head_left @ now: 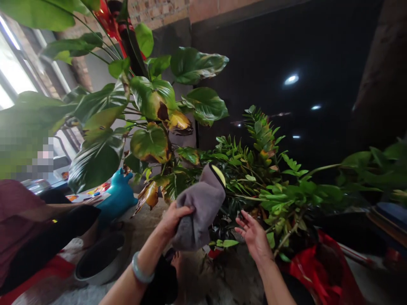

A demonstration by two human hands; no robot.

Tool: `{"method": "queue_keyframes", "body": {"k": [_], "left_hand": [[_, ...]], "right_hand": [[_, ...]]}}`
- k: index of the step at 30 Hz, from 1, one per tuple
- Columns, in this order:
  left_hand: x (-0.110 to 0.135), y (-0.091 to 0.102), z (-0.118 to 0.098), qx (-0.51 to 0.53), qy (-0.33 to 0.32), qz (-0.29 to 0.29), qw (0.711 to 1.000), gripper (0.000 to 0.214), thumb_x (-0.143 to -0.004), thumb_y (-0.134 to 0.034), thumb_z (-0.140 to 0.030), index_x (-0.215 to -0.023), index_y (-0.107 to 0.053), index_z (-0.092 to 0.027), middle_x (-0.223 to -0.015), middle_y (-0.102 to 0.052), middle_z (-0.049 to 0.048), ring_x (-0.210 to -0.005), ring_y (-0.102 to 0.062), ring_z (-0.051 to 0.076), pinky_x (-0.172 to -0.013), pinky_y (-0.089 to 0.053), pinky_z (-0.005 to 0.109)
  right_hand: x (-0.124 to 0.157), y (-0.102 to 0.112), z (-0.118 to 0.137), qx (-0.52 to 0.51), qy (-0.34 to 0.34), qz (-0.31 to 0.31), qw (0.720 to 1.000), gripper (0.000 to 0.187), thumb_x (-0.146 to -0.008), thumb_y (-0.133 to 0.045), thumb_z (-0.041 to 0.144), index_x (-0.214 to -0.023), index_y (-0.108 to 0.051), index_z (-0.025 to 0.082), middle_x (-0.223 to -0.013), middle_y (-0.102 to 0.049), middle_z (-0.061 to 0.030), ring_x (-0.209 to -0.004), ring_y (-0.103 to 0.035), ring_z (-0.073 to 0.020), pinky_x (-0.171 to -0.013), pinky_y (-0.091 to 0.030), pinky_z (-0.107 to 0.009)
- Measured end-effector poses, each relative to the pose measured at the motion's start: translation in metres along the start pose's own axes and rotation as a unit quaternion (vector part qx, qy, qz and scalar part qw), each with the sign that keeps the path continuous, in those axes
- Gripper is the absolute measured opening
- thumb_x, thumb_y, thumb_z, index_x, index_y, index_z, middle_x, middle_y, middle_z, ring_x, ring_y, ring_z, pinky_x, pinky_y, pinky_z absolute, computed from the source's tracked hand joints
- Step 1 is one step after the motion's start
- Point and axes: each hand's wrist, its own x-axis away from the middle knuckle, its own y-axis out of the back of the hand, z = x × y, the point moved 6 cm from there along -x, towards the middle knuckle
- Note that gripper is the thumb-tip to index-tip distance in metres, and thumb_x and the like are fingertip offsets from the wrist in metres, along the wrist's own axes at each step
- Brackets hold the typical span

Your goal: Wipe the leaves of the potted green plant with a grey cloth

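Observation:
My left hand (176, 216), with a pale bangle on its wrist, grips a grey cloth (199, 212) that has a dark edge and a yellow-green underside at its top. The cloth hangs bunched in front of the plants. To the right, my right hand (251, 231) is apart from the cloth, palm turned up and fingers spread, holding nothing. Close by it are the green leafy stems of a low bushy plant (254, 178). Behind the cloth rises a tall plant with large leaves (152, 95), several of them yellowed and brown at the edges.
A seated person in a maroon top (19, 228) is at the left, near a blue animal-shaped figure (117, 197) and a dark basin (101, 258). A red bag (318, 271) stands at lower right. A dark glossy panel (286, 55) backs the plants.

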Motion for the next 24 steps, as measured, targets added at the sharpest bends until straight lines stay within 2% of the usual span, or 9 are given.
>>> {"method": "queue_keyframes", "body": {"k": [3, 5, 8, 11, 13, 17, 20, 22, 24], "left_hand": [[0.001, -0.007, 0.039, -0.057, 0.082, 0.069, 0.993, 0.038, -0.042, -0.070, -0.011, -0.080, -0.071, -0.015, -0.063, -0.072, 0.0014, -0.059, -0.063, 0.020, -0.059, -0.050, 0.029], [0.010, -0.013, 0.044, -0.045, 0.111, 0.137, 0.983, 0.042, -0.044, -0.067, -0.010, -0.085, -0.072, -0.015, -0.066, -0.073, 0.0026, -0.063, -0.065, 0.022, -0.062, -0.051, 0.030], [0.016, -0.028, 0.011, 0.011, 0.066, 0.177, 0.982, 0.048, -0.043, -0.066, -0.012, -0.091, -0.072, -0.015, -0.074, -0.074, 0.0037, -0.074, -0.066, 0.026, -0.070, -0.051, 0.034], [0.005, -0.050, -0.029, 0.029, -0.022, 0.132, 0.991, 0.048, -0.043, -0.068, -0.015, -0.090, -0.071, -0.016, -0.079, -0.073, 0.0020, -0.078, -0.065, 0.025, -0.072, -0.051, 0.032], [-0.007, -0.062, -0.035, 0.019, -0.058, 0.092, 0.994, 0.042, -0.043, -0.071, -0.018, -0.085, -0.070, -0.016, -0.075, -0.072, 0.0008, -0.072, -0.064, 0.021, -0.069, -0.051, 0.030], [-0.017, -0.059, 0.015, -0.058, -0.009, 0.049, 0.997, 0.035, -0.041, -0.071, -0.015, -0.076, -0.069, -0.016, -0.063, -0.069, -0.0019, -0.059, -0.060, 0.017, -0.059, -0.048, 0.027], [-0.002, -0.040, 0.062, -0.105, 0.102, 0.119, 0.982, 0.037, -0.040, -0.067, -0.009, -0.076, -0.072, -0.016, -0.060, -0.069, -0.0013, -0.058, -0.061, 0.019, -0.058, -0.048, 0.029], [0.011, -0.032, 0.067, -0.081, 0.139, 0.179, 0.970, 0.038, -0.042, -0.066, -0.009, -0.079, -0.073, -0.015, -0.063, -0.070, 0.0013, -0.062, -0.063, 0.022, -0.061, -0.049, 0.031], [0.014, -0.031, 0.048, -0.029, 0.118, 0.196, 0.973, 0.041, -0.044, -0.067, -0.011, -0.084, -0.073, -0.015, -0.068, -0.072, 0.0030, -0.067, -0.065, 0.024, -0.066, -0.051, 0.032]], "right_hand": [[-0.001, 0.003, 0.001, -0.007, 0.004, -0.004, 1.000, 0.030, -0.043, -0.076, 0.038, -0.068, -0.071, 0.021, -0.098, -0.071, -0.0071, -0.075, -0.062, -0.0216, -0.054, -0.051, -0.031], [-0.003, 0.006, 0.003, -0.012, 0.007, -0.004, 1.000, 0.029, -0.044, -0.076, 0.038, -0.068, -0.071, 0.022, -0.098, -0.071, -0.0068, -0.074, -0.062, -0.0216, -0.054, -0.050, -0.032], [-0.006, 0.008, 0.005, -0.010, -0.004, 0.010, 1.000, 0.027, -0.047, -0.075, 0.038, -0.070, -0.071, 0.023, -0.093, -0.072, -0.0054, -0.074, -0.062, -0.0214, -0.057, -0.050, -0.033], [-0.007, 0.006, 0.005, -0.004, -0.015, 0.025, 1.000, 0.028, -0.050, -0.074, 0.039, -0.073, -0.071, 0.023, -0.088, -0.072, -0.0052, -0.076, -0.062, -0.0217, -0.059, -0.051, -0.033], [-0.006, 0.004, 0.004, -0.007, -0.013, 0.027, 1.000, 0.030, -0.051, -0.073, 0.042, -0.074, -0.072, 0.023, -0.091, -0.072, -0.0053, -0.078, -0.062, -0.0220, -0.060, -0.051, -0.033], [-0.004, 0.003, 0.003, -0.011, 0.003, 0.011, 1.000, 0.030, -0.053, -0.072, 0.047, -0.075, -0.070, 0.025, -0.101, -0.071, -0.0040, -0.081, -0.063, -0.0229, -0.058, -0.052, -0.033], [-0.006, 0.007, 0.003, -0.002, 0.004, 0.008, 1.000, 0.033, -0.053, -0.071, 0.049, -0.076, -0.070, 0.024, -0.101, -0.071, -0.0055, -0.082, -0.063, -0.0234, -0.059, -0.052, -0.033], [-0.008, 0.011, 0.005, -0.001, 0.003, 0.007, 1.000, 0.034, -0.054, -0.071, 0.049, -0.076, -0.070, 0.023, -0.096, -0.071, -0.0060, -0.081, -0.063, -0.0229, -0.059, -0.051, -0.033], [-0.009, 0.013, 0.007, -0.006, 0.000, 0.003, 1.000, 0.034, -0.052, -0.072, 0.048, -0.075, -0.070, 0.023, -0.088, -0.071, -0.0052, -0.079, -0.062, -0.0219, -0.060, -0.051, -0.032]]}}
